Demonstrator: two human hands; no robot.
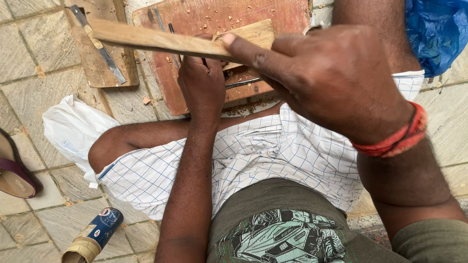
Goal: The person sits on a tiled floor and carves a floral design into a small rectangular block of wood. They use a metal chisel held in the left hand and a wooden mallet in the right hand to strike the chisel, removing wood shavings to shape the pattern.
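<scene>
While we look down over the lap, the right hand is closed around a long wooden stick, thumb laid flat along its top, and the stick reaches out to the left above the work. The left hand is curled on a small pale wooden block that lies on a reddish wooden board; we see the fingers bent over something at the block's edge, but we cannot tell just what they grip. A thin dark metal tool pokes out from beside this hand, lying on the board. Wood shavings are scattered over the board.

A red thread band circles the right wrist. A checked white cloth covers the thighs. To the left of the board, a smaller plank rests on the stone tile floor with a flat metal chisel lying slantwise on it. A white plastic bag sits crumpled by the left knee, and a blue plastic bag fills the upper right corner. At the lower left lies a tube-shaped package, blue with a round red and white label and a tan end. A purple sandal shows at the left edge.
</scene>
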